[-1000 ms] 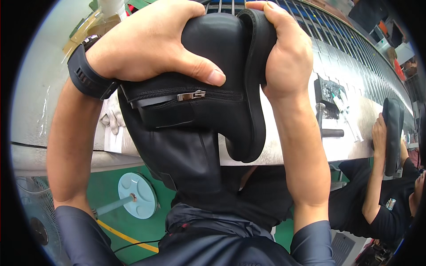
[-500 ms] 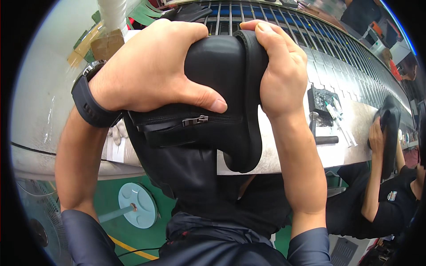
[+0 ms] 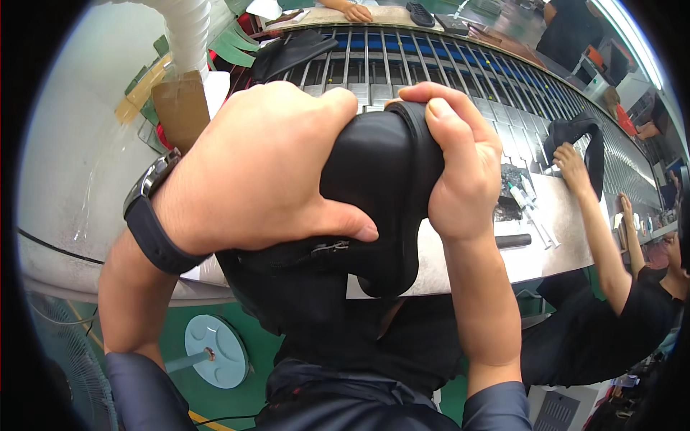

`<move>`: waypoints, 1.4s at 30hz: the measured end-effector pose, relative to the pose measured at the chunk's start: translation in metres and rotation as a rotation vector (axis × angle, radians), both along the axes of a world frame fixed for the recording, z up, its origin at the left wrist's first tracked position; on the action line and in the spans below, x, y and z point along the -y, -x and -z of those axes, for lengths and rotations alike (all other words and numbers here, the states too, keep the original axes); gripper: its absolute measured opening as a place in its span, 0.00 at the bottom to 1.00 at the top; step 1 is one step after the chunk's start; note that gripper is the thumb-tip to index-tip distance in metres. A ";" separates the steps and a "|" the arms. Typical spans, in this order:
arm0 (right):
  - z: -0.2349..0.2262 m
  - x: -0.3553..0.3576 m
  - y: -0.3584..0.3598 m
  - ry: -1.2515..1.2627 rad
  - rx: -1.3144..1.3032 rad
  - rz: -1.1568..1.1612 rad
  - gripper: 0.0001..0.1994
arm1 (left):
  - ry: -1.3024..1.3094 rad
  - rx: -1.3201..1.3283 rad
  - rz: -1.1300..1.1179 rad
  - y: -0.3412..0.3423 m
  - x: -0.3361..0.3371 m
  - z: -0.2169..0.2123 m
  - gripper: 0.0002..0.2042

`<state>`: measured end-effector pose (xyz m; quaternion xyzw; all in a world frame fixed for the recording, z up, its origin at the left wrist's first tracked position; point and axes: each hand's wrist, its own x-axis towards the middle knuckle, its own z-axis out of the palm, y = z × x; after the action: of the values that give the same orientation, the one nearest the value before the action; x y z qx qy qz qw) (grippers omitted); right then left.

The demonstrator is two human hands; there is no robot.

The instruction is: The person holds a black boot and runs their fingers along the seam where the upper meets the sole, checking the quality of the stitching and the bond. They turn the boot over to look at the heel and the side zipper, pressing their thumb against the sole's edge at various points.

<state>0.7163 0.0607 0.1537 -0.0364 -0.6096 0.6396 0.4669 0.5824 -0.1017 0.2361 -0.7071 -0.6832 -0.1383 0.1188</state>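
Between my two hands is a black boot (image 3: 370, 161) with a side zipper, its thick sole facing right and its shaft hanging toward the lower left. My left hand (image 3: 277, 169), with a dark watch on the wrist, wraps over the upper from the left; its thumb presses the leather above the zipper pull. Around the sole from the right curls my right hand (image 3: 467, 161), its fingertips and thumb at the sole's upper edge. The fingers of my left hand behind the boot are hidden.
Syringe-like tubes (image 3: 532, 212) and a dark hammer handle (image 3: 513, 241) lie on the pale worktable (image 3: 532, 266). Beyond runs a slatted metal conveyor (image 3: 467, 72) with black leather pieces (image 3: 295, 54). At right a co-worker's hand (image 3: 571, 169) touches a dark boot (image 3: 575, 136).
The boot and both my hands appear lower in the picture, with the boot slightly turned. The co-worker at right has moved their boot farther off, onto the conveyor side.
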 end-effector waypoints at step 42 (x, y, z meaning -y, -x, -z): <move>0.033 0.121 -0.169 -0.289 -0.177 0.003 0.13 | 0.330 0.011 0.050 -0.168 0.125 0.011 0.43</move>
<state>0.8856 -0.0607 0.1208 0.0864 -0.6518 0.5452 0.5201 0.7509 -0.2266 0.2250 -0.7330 -0.6795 -0.0310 -0.0063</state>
